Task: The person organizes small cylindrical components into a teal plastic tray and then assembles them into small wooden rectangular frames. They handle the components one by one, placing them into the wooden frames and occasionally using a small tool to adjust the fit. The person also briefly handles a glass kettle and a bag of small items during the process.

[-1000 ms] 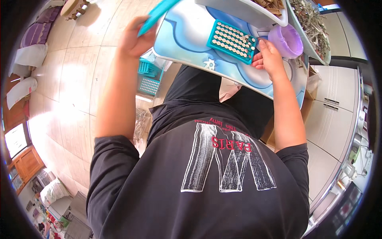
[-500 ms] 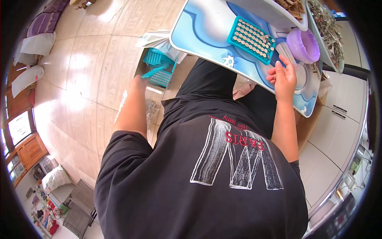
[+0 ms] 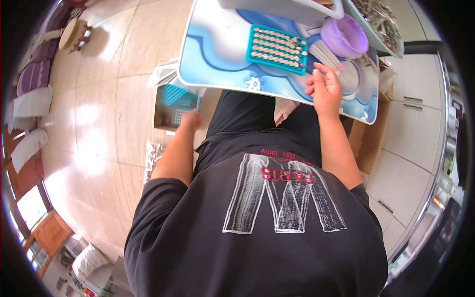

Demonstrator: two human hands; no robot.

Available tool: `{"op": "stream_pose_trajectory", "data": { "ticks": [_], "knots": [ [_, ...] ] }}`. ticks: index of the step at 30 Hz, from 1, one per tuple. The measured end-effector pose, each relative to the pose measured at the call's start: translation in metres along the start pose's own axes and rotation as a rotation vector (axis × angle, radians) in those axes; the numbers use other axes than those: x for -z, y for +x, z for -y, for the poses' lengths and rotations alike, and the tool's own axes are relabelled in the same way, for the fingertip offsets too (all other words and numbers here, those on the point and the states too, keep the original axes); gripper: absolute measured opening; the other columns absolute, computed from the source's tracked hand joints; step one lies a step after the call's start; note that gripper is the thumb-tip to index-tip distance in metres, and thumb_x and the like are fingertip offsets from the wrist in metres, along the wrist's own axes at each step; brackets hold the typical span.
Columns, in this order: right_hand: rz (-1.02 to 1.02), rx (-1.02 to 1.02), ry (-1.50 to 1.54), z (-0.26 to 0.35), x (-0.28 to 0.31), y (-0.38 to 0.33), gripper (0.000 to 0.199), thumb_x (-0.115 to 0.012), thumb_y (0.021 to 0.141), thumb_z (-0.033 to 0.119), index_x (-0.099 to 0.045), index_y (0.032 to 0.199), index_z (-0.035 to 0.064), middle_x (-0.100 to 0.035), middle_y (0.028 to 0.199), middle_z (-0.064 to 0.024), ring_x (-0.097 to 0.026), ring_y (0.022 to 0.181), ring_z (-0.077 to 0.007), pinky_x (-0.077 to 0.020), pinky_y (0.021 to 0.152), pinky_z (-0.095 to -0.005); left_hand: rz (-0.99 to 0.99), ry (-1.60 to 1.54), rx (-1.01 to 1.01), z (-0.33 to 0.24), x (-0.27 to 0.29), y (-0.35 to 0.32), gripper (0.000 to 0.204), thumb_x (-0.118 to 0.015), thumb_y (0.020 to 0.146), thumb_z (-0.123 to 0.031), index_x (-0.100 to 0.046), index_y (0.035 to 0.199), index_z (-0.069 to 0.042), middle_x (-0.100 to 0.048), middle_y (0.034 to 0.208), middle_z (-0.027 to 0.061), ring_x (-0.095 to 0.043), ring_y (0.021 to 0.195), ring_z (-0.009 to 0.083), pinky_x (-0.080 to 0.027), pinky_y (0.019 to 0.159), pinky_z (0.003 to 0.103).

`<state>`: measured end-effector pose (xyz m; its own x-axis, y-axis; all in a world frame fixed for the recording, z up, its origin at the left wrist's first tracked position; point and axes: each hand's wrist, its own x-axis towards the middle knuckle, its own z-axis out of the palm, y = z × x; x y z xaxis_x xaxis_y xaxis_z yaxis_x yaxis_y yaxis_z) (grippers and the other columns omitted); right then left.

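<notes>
The table (image 3: 213, 64) is standing before the person; on the floor to its left, the box (image 3: 158, 113) is holding teal trays (image 3: 173, 95). The tray (image 3: 272, 64) is lying on the table in the same spot as a second ago, bearing rows of discs (image 3: 272, 48), a few heaping toward its far right corner. The left hand (image 3: 190, 120), which was raising a teal panel beside the table, is now reaching low at the box's near right corner; no panel is showing, yet blur is hiding whether its grip is holding anything. The panel is probably being left in the box. The right hand (image 3: 326, 91) is hovering at the table's near edge, its grip loosely parted and empty, no longer touching the tray. Around these, the white bin (image 3: 277, 10) and twig bin (image 3: 378, 20) are crowding the far side. The bag (image 3: 166, 74) is partly covering the box's far end, hindering access. The basin (image 3: 346, 37) is flanking the tray, with strips (image 3: 325, 55) lying between.
</notes>
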<state>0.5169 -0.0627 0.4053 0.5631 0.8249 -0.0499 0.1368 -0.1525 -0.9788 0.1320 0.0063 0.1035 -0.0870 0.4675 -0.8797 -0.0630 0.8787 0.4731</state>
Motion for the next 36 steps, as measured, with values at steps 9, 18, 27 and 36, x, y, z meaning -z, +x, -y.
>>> {"op": "stream_pose_trajectory", "data": {
  "ticks": [9, 18, 27, 36],
  "knots": [
    [0.014, 0.115, -0.229, 0.005, 0.0, -0.005, 0.022, -0.058, 0.089, 0.016, -0.063, 0.108, 0.0082, -0.062, 0.068, -0.0037, -0.055, 0.052, -0.0083, -0.045, 0.053, -0.0232, 0.218, 0.053, 0.114, 0.031, 0.0, 0.005, 0.02, -0.055, 0.088, -0.021, -0.055, 0.099, -0.004, -0.063, 0.092, 0.0083, -0.062, 0.078, 0.0218, -0.051, 0.066, 0.033],
    [-0.031, 0.313, -0.332, -0.002, 0.001, -0.007, 0.02, -0.06, 0.087, 0.015, -0.062, 0.104, 0.0057, -0.064, 0.073, -0.0078, -0.059, 0.061, -0.0157, -0.046, 0.057, -0.027, 0.251, -0.185, 0.036, -0.056, -0.053, -0.07, 0.036, -0.051, 0.091, -0.019, -0.049, 0.122, 0.0, -0.061, 0.11, 0.0125, -0.06, 0.096, 0.0258, -0.05, 0.08, 0.033],
    [-0.027, 0.48, -0.236, 0.006, 0.031, -0.03, 0.015, -0.06, 0.084, 0.01, -0.063, 0.099, 0.0051, -0.064, 0.081, -0.0118, -0.062, 0.067, -0.0257, -0.0478, 0.06, -0.0329, 0.261, -0.357, -0.174, -0.117, -0.108, -0.161, 0.041, -0.041, 0.095, -0.028, -0.043, 0.129, -0.004, -0.049, 0.13, 0.0131, -0.047, 0.12, 0.0275, -0.039, 0.101, 0.041],
    [-0.28, 0.271, -0.411, 0.0, 0.121, -0.015, 0.017, -0.06, 0.087, 0.017, -0.063, 0.097, 0.0037, -0.063, 0.08, -0.009, -0.06, 0.067, -0.0188, -0.0469, 0.061, -0.0291, 0.193, -0.477, -0.449, -0.175, -0.089, -0.17, 0.037, -0.04, 0.094, -0.026, -0.053, 0.117, 0.0, -0.058, 0.116, 0.015, -0.06, 0.101, 0.0313, -0.053, 0.083, 0.046]
  ]
}}
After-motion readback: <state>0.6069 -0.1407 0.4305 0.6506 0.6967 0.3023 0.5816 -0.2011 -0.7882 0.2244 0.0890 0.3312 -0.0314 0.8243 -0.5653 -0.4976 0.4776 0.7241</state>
